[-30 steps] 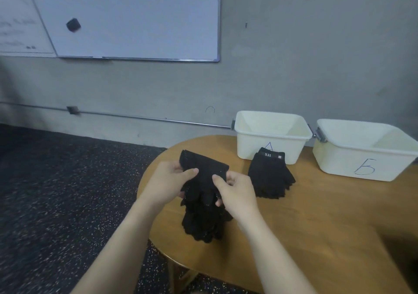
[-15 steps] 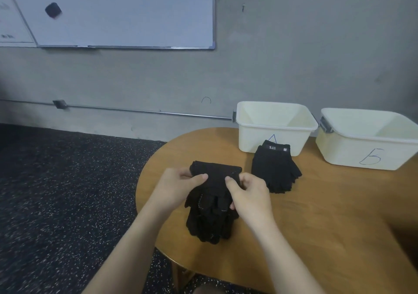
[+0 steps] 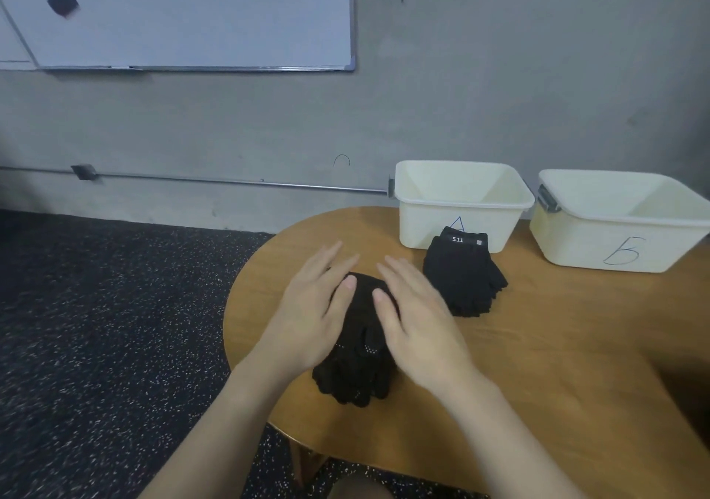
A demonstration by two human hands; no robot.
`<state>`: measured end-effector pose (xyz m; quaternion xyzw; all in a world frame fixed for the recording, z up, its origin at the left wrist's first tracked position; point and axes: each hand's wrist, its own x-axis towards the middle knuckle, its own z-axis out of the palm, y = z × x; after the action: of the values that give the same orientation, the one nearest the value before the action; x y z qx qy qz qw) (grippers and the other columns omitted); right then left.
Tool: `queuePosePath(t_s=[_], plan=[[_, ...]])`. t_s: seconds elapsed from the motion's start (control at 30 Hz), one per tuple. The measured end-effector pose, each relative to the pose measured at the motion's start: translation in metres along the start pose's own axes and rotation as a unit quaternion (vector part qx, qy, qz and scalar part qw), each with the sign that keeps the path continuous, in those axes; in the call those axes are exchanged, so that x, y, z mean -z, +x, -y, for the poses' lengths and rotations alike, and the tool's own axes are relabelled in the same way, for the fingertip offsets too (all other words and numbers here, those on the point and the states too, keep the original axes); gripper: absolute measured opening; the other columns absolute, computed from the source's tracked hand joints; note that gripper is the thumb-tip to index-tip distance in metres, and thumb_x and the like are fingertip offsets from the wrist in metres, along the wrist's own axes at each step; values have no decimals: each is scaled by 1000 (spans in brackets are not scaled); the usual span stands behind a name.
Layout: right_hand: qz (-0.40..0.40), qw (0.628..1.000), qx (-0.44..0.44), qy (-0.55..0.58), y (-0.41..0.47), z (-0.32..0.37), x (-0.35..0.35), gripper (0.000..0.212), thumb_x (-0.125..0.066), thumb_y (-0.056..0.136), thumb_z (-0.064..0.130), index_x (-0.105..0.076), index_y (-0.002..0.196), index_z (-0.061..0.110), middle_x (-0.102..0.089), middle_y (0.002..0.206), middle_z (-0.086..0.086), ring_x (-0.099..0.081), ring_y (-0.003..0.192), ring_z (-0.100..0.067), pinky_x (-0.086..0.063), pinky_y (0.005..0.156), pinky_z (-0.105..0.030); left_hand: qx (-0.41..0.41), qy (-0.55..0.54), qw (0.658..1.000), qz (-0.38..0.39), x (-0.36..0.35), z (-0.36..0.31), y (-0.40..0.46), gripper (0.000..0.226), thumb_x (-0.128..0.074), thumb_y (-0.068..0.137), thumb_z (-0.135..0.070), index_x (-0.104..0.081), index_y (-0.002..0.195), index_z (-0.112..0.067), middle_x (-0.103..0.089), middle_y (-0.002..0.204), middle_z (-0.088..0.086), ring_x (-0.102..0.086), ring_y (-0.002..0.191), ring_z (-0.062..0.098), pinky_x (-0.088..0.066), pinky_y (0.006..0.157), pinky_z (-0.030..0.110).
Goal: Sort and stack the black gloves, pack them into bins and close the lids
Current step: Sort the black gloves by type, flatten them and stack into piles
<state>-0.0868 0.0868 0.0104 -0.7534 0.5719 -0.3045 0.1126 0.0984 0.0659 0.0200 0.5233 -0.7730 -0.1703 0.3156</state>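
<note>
Bin A (image 3: 459, 206) and bin B (image 3: 614, 226): interiors bare. Glove stack (image 3: 357, 360): fingertips toward viewer. Left hand (image 3: 313, 314) and right hand (image 3: 417, 322) flat on it, fingers straight.

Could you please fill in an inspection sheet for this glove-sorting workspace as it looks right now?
Surface: round wooden table, its bare top showing around the gloves.
Job's things: near stack of black dotted gloves under both hands; second stack of black fingerless gloves in front of cream plastic bin marked A; cream plastic bin marked B beside it; both bins open, no lids seen.
Clutter: nothing seen.
Grip: left hand and right hand lie flat, fingers straight, on the near stack.
Cables: nothing seen.
Surroundings: grey wall, whiteboard, metal wall rail, dark speckled floor.
</note>
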Motion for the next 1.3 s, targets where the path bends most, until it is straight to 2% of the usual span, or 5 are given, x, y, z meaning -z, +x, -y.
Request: queuePosePath(t_s=[0.23, 0.7, 0.93, 1.07, 1.3], plan=[[110, 993, 29, 10, -9, -7, -18, 55, -18, 112, 45, -18, 164, 28, -6, 168, 20, 9, 151, 11, 7, 125, -19, 76, -79, 991, 74, -22, 19, -19, 66, -26, 103, -55, -23, 163, -27, -12, 167, -22, -2, 152, -11, -5, 127, 19], [163, 986, 23, 16, -19, -21, -31, 57, -19, 111, 47, -11, 165, 29, -2, 169, 20, 10, 152, 9, 5, 126, -22, 85, -71, 988, 108, -33, 29, -29, 62, -25, 109, -48, -12, 165, -25, -3, 170, -19, 2, 153, -10, -1, 124, 15], [130, 990, 19, 46, -11, -9, 41, 65, -18, 104, 60, -34, 160, 29, -30, 165, 16, -14, 152, 6, -4, 127, -25, 95, 17, 990, 105, 13, -2, -9, 70, -21, 104, -62, -18, 164, -27, -7, 171, -15, 7, 155, 0, 2, 124, 25], [52, 998, 22, 18, -7, -25, 111, 49, -34, 109, 48, -58, 144, 23, -53, 151, 11, -42, 142, -7, -29, 120, -28, 58, 40, 995, 70, 43, -51, 17, 70, -22, 104, -61, -22, 164, -24, -11, 171, -10, 2, 157, 5, 1, 127, 30], [37, 993, -36, -108, -20, -95, 213, 43, -45, 106, 46, -61, 139, 22, -53, 150, 9, -46, 140, -14, -35, 115, -30, -57, 94, 990, 87, 8, -142, 81, 64, -33, 107, -52, -30, 162, -18, -12, 172, -2, 0, 159, 13, 0, 126, 31]])
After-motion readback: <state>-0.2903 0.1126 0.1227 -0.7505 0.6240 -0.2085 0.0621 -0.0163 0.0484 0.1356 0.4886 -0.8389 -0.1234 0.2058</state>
